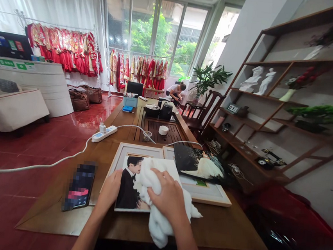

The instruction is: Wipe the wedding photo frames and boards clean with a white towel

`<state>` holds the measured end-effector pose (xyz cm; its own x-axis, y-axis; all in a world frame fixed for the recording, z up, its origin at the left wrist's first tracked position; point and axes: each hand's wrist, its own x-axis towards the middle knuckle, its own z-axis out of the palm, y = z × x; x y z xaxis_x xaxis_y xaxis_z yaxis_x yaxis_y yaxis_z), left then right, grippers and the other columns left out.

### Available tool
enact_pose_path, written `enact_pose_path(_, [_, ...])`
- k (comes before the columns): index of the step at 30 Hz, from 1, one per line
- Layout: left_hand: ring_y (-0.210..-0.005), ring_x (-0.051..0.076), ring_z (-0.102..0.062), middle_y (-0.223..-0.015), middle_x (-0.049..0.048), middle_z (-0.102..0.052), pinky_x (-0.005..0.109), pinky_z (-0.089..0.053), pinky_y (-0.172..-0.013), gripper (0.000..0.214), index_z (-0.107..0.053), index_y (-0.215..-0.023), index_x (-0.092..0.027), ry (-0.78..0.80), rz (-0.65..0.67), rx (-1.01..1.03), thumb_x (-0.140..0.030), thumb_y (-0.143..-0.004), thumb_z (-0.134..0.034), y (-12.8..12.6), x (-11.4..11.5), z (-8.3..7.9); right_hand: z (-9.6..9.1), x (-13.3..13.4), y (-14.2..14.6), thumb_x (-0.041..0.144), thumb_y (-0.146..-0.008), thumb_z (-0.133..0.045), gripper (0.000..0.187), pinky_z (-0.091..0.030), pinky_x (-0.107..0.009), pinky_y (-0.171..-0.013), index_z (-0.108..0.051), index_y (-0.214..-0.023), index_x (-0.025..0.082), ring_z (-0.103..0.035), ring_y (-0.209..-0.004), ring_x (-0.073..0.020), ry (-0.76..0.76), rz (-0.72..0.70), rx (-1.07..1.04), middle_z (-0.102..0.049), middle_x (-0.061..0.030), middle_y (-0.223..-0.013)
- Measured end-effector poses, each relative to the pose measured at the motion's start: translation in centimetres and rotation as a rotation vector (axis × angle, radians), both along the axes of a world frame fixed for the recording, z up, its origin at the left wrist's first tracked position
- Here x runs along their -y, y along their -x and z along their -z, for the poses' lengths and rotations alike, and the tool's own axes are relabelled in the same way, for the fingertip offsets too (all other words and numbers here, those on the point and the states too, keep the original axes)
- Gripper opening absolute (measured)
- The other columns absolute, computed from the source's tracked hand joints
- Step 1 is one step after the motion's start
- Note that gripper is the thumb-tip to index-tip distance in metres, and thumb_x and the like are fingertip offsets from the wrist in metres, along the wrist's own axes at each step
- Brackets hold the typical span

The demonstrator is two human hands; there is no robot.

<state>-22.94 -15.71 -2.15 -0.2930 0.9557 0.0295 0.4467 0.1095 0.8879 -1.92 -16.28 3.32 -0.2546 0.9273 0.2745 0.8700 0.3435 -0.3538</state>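
White cloth [157, 220] lies bunched on a wedding photo [127, 190] at the near end of the wooden tabletop [221, 228]. I note my right hand [167, 196] clenched around the cloth, pressing it onto the photo. My left hand [110, 190] rests unclenched on the photo's left edge. A phone [79, 187] lies just left.

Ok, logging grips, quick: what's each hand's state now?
Left hand: at the left edge of the photo print; grip cannot be told.
Right hand: closed on the white cloth.
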Motion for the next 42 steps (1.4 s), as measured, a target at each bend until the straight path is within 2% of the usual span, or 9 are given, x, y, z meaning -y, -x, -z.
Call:
enact_pose_path(6, [-0.092,0.025,-0.061,-0.092,0.0092,-0.07,0.036,-0.042,-0.087,0.04,-0.062,-0.079,-0.021,0.023,-0.025,-0.015,-0.043,-0.088,-0.03,-0.2,0.0,-0.4,1.0,-1.1,-5.5,0.037,-0.08,-0.051,0.05,-0.039,-0.033,-0.08,-0.05,-0.129,0.032,-0.059,-0.093,-0.0224,-0.038,0.185,0.028,-0.059,-0.0032,-0.107])
enact_pose_path(13, [-0.091,0.026,-0.062,-0.095,0.0113,-0.07,0.035,-0.043,-0.082,0.04,-0.064,-0.082,-0.019,0.068,-0.031,-0.059,-0.046,-0.086,-0.033,-0.6,0.1,-0.8,1.5,-1.2,-7.1,0.037,-0.078,-0.053,0.05,-0.044,-0.035,-0.079,-0.05,-0.129,0.034,-0.059,-0.097,-0.0241,-0.015,0.19,-0.111,-0.059,-0.0026,-0.112])
enact_pose_path(17, [-0.087,0.027,-0.063,-0.089,0.0127,-0.07,0.034,-0.043,-0.078,0.043,-0.062,-0.077,-0.019,0.098,-0.015,-0.165,-0.047,-0.087,-0.031,-0.8,0.1,-1.0,2.2,-1.6,-8.2,0.037,-0.076,-0.057,0.05,-0.044,-0.036,-0.09,-0.054,-0.125,0.026,-0.056,-0.106,-0.0233,-0.067,0.124,-0.493,-0.058,-0.0049,-0.121])
enact_pose_path(20, [-0.082,0.026,-0.063,-0.085,0.0131,-0.07,0.033,-0.042,-0.073,0.044,-0.061,-0.074,-0.019,0.099,-0.01,-0.251,-0.048,-0.088,-0.031,-1.0,0.0,-1.0,3.3,-1.8,-10.3,0.041,-0.073,-0.063,0.053,-0.045,-0.035,-0.093,-0.056,-0.121,0.021,-0.056,-0.109,-0.0232,-0.114,0.181,-0.899,-0.06,-0.007,-0.122])
enact_pose_path(27, [-0.082,0.024,-0.064,-0.085,0.0134,-0.069,0.03,-0.041,-0.071,0.042,-0.061,-0.076,-0.017,0.083,-0.018,-0.361,-0.046,-0.088,-0.033,-1.7,-0.1,-0.8,6.0,-0.3,-15.7,0.041,-0.066,-0.071,0.044,-0.053,-0.029,-0.073,-0.063,-0.106,0.022,-0.064,-0.086,-0.021,-0.031,0.414,-1.523,-0.066,-0.0042,-0.1])
enact_pose_path(31, [-0.085,0.025,-0.064,-0.087,0.0146,-0.069,0.031,-0.043,-0.073,0.043,-0.062,-0.079,-0.016,0.062,-0.038,-0.418,-0.045,-0.089,-0.032,-1.9,-0.1,-0.8,5.9,0.9,-16.1,0.038,-0.069,-0.072,0.036,-0.053,-0.025,-0.067,-0.063,-0.1,0.024,-0.064,-0.075,-0.0181,0.01,0.444,-1.605,-0.066,-0.0021,-0.092])
enact_pose_path(38, [-0.088,0.026,-0.063,-0.095,0.0145,-0.066,0.034,-0.045,-0.075,0.043,-0.063,-0.093,-0.013,0.099,-0.088,-0.531,-0.044,-0.09,-0.033,-2.2,0.8,-1.9,6.9,1.2,-15.5,0.046,-0.069,-0.068,0.038,-0.054,-0.031,-0.075,-0.06,-0.101,0.026,-0.065,-0.082,-0.0217,0.052,0.505,-1.592,-0.066,-0.0029,-0.093])
enact_pose_path(40, [-0.094,0.029,-0.061,-0.099,0.017,-0.064,0.037,-0.045,-0.079,0.044,-0.062,-0.099,-0.011,0.027,-0.132,-0.688,-0.043,-0.089,-0.035,-3.3,1.4,-2.3,7.2,1.1,-15.6,0.046,-0.067,-0.07,0.04,-0.054,-0.032,-0.075,-0.06,-0.101,0.026,-0.065,-0.081,-0.0211,0.081,0.519,-1.633,-0.066,-0.0025,-0.092])
enact_pose_path(42, [-0.104,0.031,-0.056,-0.11,0.0189,-0.06,0.04,-0.042,-0.088,0.045,-0.059,-0.11,-0.009,-0.157,-0.072,-0.816,-0.043,-0.089,-0.037,-5.2,2.1,-2.4,7.3,1.1,-15.7,0.046,-0.066,-0.071,0.041,-0.054,-0.033,-0.074,-0.061,-0.1,0.025,-0.065,-0.08,-0.0218,0.103,0.501,-1.633,-0.066,-0.0034,-0.092])
